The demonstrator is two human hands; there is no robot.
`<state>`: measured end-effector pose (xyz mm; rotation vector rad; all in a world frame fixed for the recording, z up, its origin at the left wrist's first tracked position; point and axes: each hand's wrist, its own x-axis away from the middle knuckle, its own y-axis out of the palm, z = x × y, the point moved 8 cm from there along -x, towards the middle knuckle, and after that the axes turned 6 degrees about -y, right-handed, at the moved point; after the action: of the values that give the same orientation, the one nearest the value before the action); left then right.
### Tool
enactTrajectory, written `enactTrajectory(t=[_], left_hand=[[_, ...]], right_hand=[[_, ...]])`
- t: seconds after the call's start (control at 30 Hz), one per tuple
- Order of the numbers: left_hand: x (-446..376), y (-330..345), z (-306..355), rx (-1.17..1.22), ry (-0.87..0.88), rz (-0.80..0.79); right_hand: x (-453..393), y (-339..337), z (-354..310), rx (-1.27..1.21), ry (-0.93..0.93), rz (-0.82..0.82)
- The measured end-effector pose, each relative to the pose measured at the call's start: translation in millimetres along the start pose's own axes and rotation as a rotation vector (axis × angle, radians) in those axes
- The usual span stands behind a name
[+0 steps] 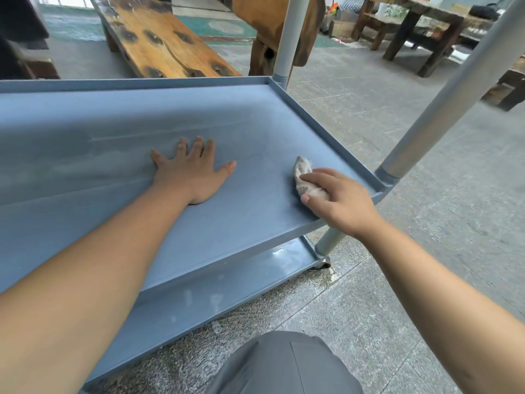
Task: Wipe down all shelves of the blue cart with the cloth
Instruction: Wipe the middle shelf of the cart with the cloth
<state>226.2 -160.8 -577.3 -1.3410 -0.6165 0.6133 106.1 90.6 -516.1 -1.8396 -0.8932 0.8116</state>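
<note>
The blue cart's middle shelf (255, 118) fills the centre of the head view, a flat tray with a raised rim. My left hand (193, 172) lies flat on it, palm down, fingers spread, holding nothing. Near the shelf's right front corner my right hand (338, 200) presses a small crumpled grey cloth (302, 173) onto the surface; the cloth sticks out beyond my fingers. Below, part of the bottom shelf (227, 291) shows, with pale smears on it. Grey posts (443, 103) rise from the corners.
A wooden bench (164, 38) stands just behind the cart. Dark wooden tables (420, 29) are at the far right. A caster (322, 264) sits under the front right post on the speckled stone floor (369, 308). My grey-trousered knee (284, 362) is at the bottom.
</note>
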Motion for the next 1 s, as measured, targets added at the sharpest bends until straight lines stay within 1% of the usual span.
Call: enactTrajectory(t=[0.1,0.23,0.4,0.43,0.47,0.5,0.57,0.6,0.63,0.67,0.7,0.77,0.83,0.9,0.93,1.0], left_hand=[[-1,0,0,0.003,0.002,-0.011],[-3,3,-2,0.007,0.002,-0.034],[-1,-1,0,0.045,0.004,-0.079],[2,-5,-1,0.083,0.012,-0.075],[4,-10,0,0.167,0.034,-0.067],[11,-17,-3,0.311,0.061,-0.06],[32,-33,-14,0.731,0.109,-0.08],[51,-42,-27,0.871,0.118,-0.098],[75,-49,-43,0.906,0.13,-0.108],[102,-55,-62,0.851,0.15,-0.11],[131,-58,-88,0.748,0.17,-0.098],[190,-61,-148,0.441,0.171,-0.061],[236,-60,-208,0.243,0.056,0.017],[257,-63,-245,0.224,-0.106,0.122],[259,-66,-251,0.21,-0.156,0.161],[256,-66,-246,0.143,-0.158,0.164]], right_hand=[[15,25,-59,-0.071,-0.147,-0.048],[30,50,-119,-0.086,-0.327,0.004],[37,50,-126,-0.198,-0.363,0.098],[39,50,-127,-0.199,-0.383,0.111],[40,49,-126,-0.195,-0.398,0.118],[40,49,-128,-0.193,-0.407,0.122],[40,47,-126,-0.179,-0.41,0.134],[40,48,-126,-0.179,-0.404,0.133],[39,47,-126,-0.174,-0.395,0.136],[40,46,-125,-0.172,-0.388,0.137],[41,45,-125,-0.173,-0.384,0.139],[41,46,-128,-0.162,-0.381,0.134],[38,45,-128,-0.164,-0.339,0.143],[37,45,-133,-0.174,-0.267,0.157],[36,47,-142,-0.173,-0.247,0.157],[40,56,-172,-0.155,-0.265,0.139]])
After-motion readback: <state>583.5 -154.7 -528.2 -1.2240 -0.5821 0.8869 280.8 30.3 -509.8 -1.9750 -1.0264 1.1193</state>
